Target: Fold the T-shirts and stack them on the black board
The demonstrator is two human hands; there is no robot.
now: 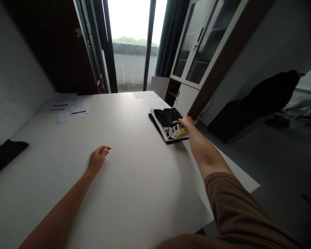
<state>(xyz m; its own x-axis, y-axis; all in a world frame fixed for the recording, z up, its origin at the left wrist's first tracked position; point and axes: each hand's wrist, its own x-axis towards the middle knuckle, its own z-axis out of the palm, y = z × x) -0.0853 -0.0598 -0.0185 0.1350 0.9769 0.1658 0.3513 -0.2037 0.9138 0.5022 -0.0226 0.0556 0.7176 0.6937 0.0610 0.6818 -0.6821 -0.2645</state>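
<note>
Two hands work the white surface (145, 180): the right hand (186, 121) presses its grip on the folded clothes (169, 126) near the far edge, the left hand (97, 159) rests loosely curled, empty.

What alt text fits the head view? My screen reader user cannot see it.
The right hand rests on folded clothes stacked at the right edge of a white table, while the left hand lies loosely curled on the bare tabletop. Papers lie at the far left, before a window.
</note>
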